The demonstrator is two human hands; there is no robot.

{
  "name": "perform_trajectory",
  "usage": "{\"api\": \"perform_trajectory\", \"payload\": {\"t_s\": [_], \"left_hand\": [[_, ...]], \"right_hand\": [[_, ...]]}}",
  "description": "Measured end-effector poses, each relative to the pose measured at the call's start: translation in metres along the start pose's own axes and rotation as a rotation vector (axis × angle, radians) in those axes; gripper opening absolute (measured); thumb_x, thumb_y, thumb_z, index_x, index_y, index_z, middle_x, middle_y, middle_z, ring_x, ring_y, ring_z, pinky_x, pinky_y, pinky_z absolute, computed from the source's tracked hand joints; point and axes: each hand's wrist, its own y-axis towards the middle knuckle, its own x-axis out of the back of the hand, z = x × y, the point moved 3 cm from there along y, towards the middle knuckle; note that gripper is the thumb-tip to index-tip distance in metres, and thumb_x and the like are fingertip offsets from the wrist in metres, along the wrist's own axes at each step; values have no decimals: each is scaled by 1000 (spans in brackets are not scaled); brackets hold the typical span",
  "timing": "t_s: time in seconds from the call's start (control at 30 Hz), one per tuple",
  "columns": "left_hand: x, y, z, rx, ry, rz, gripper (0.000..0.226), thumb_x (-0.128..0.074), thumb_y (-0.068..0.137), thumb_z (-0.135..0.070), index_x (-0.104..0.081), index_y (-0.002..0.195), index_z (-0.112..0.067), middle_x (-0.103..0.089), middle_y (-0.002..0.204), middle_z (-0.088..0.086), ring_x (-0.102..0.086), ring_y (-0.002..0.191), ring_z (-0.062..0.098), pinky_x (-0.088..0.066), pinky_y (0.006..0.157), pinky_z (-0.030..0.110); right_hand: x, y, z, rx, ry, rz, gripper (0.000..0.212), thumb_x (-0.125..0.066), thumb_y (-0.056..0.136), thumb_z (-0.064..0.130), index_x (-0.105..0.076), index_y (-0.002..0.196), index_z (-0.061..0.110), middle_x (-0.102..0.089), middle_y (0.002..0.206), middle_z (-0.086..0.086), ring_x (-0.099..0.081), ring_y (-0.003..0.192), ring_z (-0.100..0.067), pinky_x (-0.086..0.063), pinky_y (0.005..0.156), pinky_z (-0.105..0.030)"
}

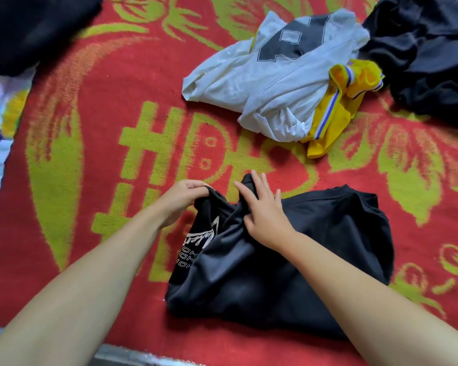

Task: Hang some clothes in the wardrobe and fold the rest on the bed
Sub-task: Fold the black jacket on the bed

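A black T-shirt (pixel 288 260) with a white print on its left part lies crumpled on the bed near the front edge. My left hand (pixel 181 198) pinches a fold of its upper left corner with curled fingers. My right hand (pixel 262 210) lies on the cloth just to the right, fingers spread and mostly straight, the thumb tucked against a ridge of fabric. Farther back lie a crumpled white shirt (pixel 270 83) with a dark number print and a yellow garment (pixel 336 112) with purple and white stripes, partly under the white one.
A red and yellow-green patterned blanket (pixel 103 114) covers the bed. A heap of black clothes (pixel 428 56) sits at the back right. A dark folded piece (pixel 29 27) lies at the back left. The bed's near edge (pixel 132 357) runs along the bottom.
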Motion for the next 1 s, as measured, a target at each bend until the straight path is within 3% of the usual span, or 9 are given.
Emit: {"api": "perform_trajectory", "payload": {"t_s": [0.1,0.2,0.27,0.37,0.53,0.63,0.8,0.9,1.0], "left_hand": [[5,13,-7,85,11,32,15,-64,86,-18,-71,74,-11,-67,70,3,-56,64,12,-39,63,26],[15,26,-14,111,94,-36,33,-68,86,-27,-63,54,-18,-60,55,-8,-53,49,4,-37,52,21],[19,33,-18,39,214,-156,43,-70,84,-34,-47,51,-22,-48,52,-12,-44,45,1,-32,46,18],[23,35,-19,-150,379,-475,41,-67,88,-32,-44,56,-19,-47,80,-1,-46,71,9,-33,67,23],[6,22,1,57,313,-509,35,-64,89,-39,-53,104,-9,-57,98,4,-54,92,20,-40,80,32],[-5,21,3,46,312,-280,18,-66,89,-19,-63,100,-5,-66,96,8,-60,91,19,-45,79,32],[-1,27,-9,-72,-92,-424,14,-55,96,-14,-66,100,-7,-68,92,12,-60,86,19,-49,79,34],[13,22,0,-15,158,-685,30,-44,98,-12,-55,126,-12,-63,115,13,-60,104,26,-46,93,37],[-5,-1,-14,-328,507,-740,37,-47,95,-15,-49,132,-9,-51,128,13,-46,119,26,-34,101,35]], "right_hand": [[4,10,14,109,-63,-42,36,-51,87,23,-55,123,17,-12,161,-1,9,148,-21,-1,111,-68],[7,23,10,-19,-184,66,32,-50,93,43,-57,109,17,-7,161,-7,8,148,-29,1,112,-65],[16,23,11,-6,-152,-28,26,-53,95,34,-60,104,11,-21,156,-15,-16,144,-35,-17,112,-62],[24,4,22,166,140,-322,15,-60,93,15,-64,94,0,-43,140,-20,-48,126,-35,-45,99,-48],[-7,-20,37,306,198,-44,46,-53,97,13,-44,142,13,-22,157,-9,-35,140,-22,-33,109,-27],[6,-12,16,67,299,-259,50,-52,96,8,-38,144,5,-29,154,-11,-29,143,-24,-17,115,-19],[21,6,-13,-204,181,-284,57,-45,100,25,-21,152,15,-14,160,-4,-11,148,-16,-11,120,-41],[14,-3,-22,-176,-17,-120,58,-35,102,34,-9,154,26,1,162,4,5,148,-13,0,118,-48],[6,-24,-37,-208,-191,-61,58,-28,102,41,-2,153,30,10,161,5,14,147,-14,5,116,-53]]}}
